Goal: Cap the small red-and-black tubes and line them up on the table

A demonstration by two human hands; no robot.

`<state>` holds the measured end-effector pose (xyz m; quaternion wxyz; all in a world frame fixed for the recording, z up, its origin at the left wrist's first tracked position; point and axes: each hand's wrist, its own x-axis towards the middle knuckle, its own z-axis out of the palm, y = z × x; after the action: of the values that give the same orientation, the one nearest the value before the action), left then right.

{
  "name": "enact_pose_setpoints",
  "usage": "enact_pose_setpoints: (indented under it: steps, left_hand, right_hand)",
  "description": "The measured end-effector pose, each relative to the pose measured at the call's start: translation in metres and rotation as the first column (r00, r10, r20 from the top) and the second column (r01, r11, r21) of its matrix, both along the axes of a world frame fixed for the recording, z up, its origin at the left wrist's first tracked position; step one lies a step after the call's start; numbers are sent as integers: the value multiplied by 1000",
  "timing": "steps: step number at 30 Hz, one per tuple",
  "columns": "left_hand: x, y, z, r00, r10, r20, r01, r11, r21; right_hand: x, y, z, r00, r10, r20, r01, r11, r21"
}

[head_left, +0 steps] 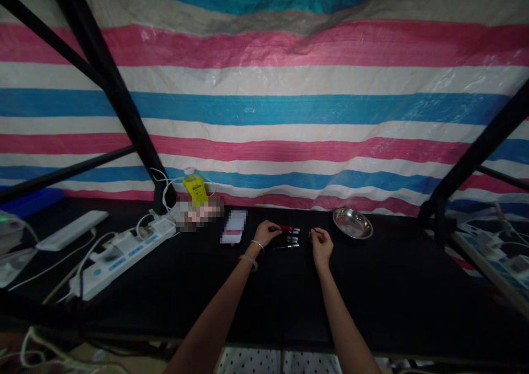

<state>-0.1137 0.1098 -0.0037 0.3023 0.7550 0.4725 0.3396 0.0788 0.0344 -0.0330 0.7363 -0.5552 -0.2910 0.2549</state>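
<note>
a slim red rod (286, 228) lies on the black tabletop (285, 302), its long axis running left to right, shiny end toward the right hand (322, 245). the left hand (265, 234) is nearer, fingertips at the rod's left end; whether they pinch or merely touch it, i cannot tell. dark rods with silvery tips (293, 240) lie alongside, nearer the wearer. the right hand's fingers are drawn together, well apart from the rod; what they hold is too small to tell. beyond sit a round, polished metal dish (352, 224), a flat phone (235, 227) and a crinkled, glossy striped sheet (289, 109).
</note>
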Motion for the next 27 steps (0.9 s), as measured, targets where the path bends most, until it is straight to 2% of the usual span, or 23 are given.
enact_pose_setpoints:
  steps: [7, 16, 24, 27]
  left_hand:
    - [-2, -1, -3, 999, -20, 26, 20, 1000, 6]
    - [-2, -3, 1, 995, -48, 91, 50, 999, -22]
    - [-4, -9, 8, 953, 20, 302, 49, 974, -220]
    - [-5, -11, 14, 918, 84, 388, 30, 960, -278]
  right_hand:
    - [2, -2, -1, 1000, -11, 12, 11, 1000, 6]
    - [3, -5, 8, 999, -32, -34, 32, 999, 10]
    - [1, -5, 12, 994, -75, -79, 78, 996, 42]
    - [2, -6, 13, 994, -87, -69, 90, 995, 34]
